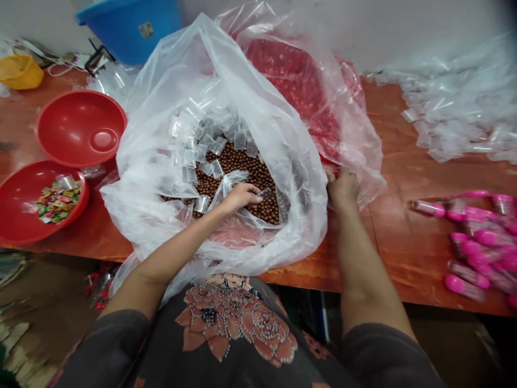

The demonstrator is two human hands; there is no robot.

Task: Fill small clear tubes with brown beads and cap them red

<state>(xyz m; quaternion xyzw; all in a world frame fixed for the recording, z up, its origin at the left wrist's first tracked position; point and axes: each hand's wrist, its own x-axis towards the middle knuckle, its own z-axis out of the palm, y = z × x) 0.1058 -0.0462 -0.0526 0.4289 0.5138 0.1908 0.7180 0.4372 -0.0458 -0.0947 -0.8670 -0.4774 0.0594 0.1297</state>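
In the head view, the white bag (149, 124) gapes on the tabletop (391, 215), probably keeping the brown balls (232, 160) reachable; the left hand (243, 195) has its grip closed round a clear cup (264, 194) above them. The right hand's (344, 188) grip, partly hidden beside the red-filled bag (359, 129), I cannot tell.

The left hand (242, 195) is over brown balls (262, 178) in a white plastic bag (293, 145), a clear piece (265, 193) pinched at its fingertips; clear cups (218, 146) lie beyond it; red bowls (64, 124) sit to its left; the right hand (343, 188) is at a bag (367, 153) of red pieces (278, 70), pink-capped tubes (484, 237) off to its right.
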